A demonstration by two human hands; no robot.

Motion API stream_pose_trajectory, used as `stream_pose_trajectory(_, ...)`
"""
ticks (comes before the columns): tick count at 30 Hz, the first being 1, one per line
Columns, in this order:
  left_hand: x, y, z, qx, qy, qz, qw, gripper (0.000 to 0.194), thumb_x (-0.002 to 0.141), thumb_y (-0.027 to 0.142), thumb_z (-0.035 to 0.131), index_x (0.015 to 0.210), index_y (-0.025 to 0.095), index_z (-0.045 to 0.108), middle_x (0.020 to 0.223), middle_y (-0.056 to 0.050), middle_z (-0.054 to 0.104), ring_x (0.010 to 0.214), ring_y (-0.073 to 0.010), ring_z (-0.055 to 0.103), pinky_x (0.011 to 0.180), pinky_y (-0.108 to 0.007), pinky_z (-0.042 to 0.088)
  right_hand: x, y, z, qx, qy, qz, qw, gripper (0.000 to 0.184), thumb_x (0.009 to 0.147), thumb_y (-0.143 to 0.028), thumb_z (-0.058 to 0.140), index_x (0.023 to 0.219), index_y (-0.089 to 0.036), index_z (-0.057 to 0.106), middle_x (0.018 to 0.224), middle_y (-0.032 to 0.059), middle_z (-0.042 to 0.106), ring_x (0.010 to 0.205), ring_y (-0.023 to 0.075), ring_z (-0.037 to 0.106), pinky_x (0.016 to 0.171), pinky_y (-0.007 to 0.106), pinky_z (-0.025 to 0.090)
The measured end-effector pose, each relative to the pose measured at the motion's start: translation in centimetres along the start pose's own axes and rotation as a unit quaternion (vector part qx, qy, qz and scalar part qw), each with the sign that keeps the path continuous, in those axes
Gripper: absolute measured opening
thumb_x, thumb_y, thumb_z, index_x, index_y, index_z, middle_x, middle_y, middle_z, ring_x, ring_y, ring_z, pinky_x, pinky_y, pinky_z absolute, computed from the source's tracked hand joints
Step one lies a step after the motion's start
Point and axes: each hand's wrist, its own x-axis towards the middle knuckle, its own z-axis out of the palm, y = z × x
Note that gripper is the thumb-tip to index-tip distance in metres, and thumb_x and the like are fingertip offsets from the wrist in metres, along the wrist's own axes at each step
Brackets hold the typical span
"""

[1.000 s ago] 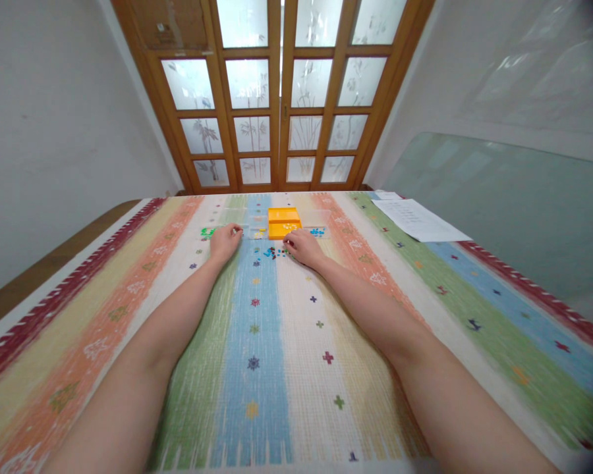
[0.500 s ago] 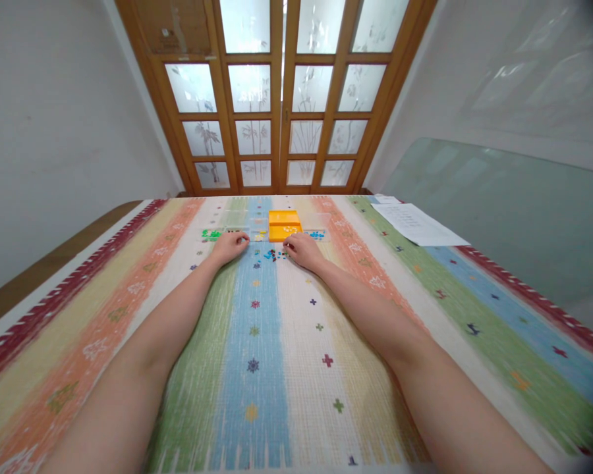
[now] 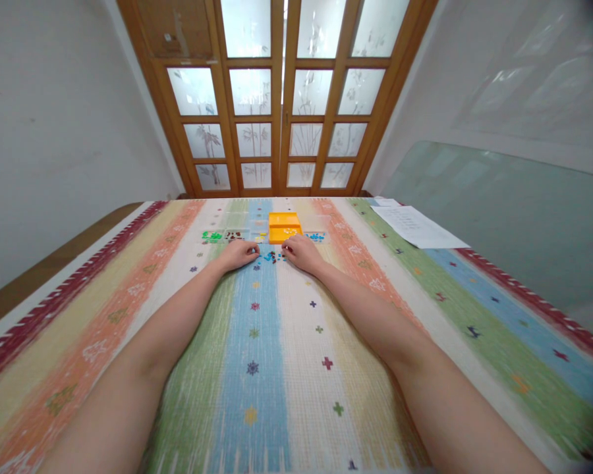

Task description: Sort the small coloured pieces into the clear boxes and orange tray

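A loose pile of tiny blue and dark red-brown pieces lies on the cloth between my hands. At its left edge is my left hand, thumb and fingers pinched together; whatever they hold is too small to see. My right hand rests at the pile's right side, its fingertips also closed over something I cannot make out. Just beyond stands an open orange box with white pieces in its near half. Clear boxes flank it, with green pieces, dark brown pieces, yellow pieces and blue pieces.
A striped, patterned tablecloth covers the table. Sheets of paper lie at the far right. A greenish glass-like panel stands along the right side, and wooden glazed doors rise behind the table.
My left hand has moved right and slightly nearer, from the brown pieces' box to the pile, uncovering those brown pieces. My right hand has stayed almost in place.
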Motion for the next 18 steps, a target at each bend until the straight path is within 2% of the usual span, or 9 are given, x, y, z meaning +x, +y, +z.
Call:
stream_pose_trajectory(5, 0.3, 2.0, 0.4, -0.012, 0.034, -0.021, 0.999, 0.024, 0.093, 0.036, 0.06, 0.099, 0.021, 0.078, 0.071, 0.0, 0.065, 0.067, -0.0167, 0.056, 0.066, -0.027, 0.033, 0.1, -0.7, 0.0, 0.013, 0.013, -0.035, 0.999, 0.013, 0.099, -0.021, 0.061, 0.1, -0.02, 0.074, 0.099, 0.0095, 0.072, 0.096, 0.0236, 0.06, 0.085, 0.034, 0.039)
stream_pose_trajectory(10, 0.6, 3.7, 0.8, -0.02, 0.068, -0.034, 0.997, 0.025, 0.095, 0.037, 0.061, 0.101, 0.02, 0.078, 0.073, -0.001, 0.068, 0.067, -0.0173, 0.056, 0.067, -0.028, 0.035, 0.1, -1.4, 0.4, 0.029, 0.024, -0.07, 0.997, 0.014, 0.101, -0.031, 0.064, 0.103, -0.022, 0.075, 0.099, 0.0084, 0.071, 0.097, 0.0242, 0.059, 0.087, 0.035, 0.039)
stream_pose_trajectory(18, 0.4, 4.4, 0.9, -0.017, 0.06, -0.01, 0.998, 0.025, 0.096, 0.037, 0.061, 0.103, 0.02, 0.077, 0.077, -0.002, 0.069, 0.07, -0.0183, 0.058, 0.068, -0.028, 0.036, 0.1, -1.4, 0.5, 0.022, 0.033, -0.078, 0.996, 0.016, 0.101, -0.035, 0.065, 0.102, -0.023, 0.075, 0.097, 0.0083, 0.071, 0.095, 0.0242, 0.058, 0.086, 0.035, 0.038)
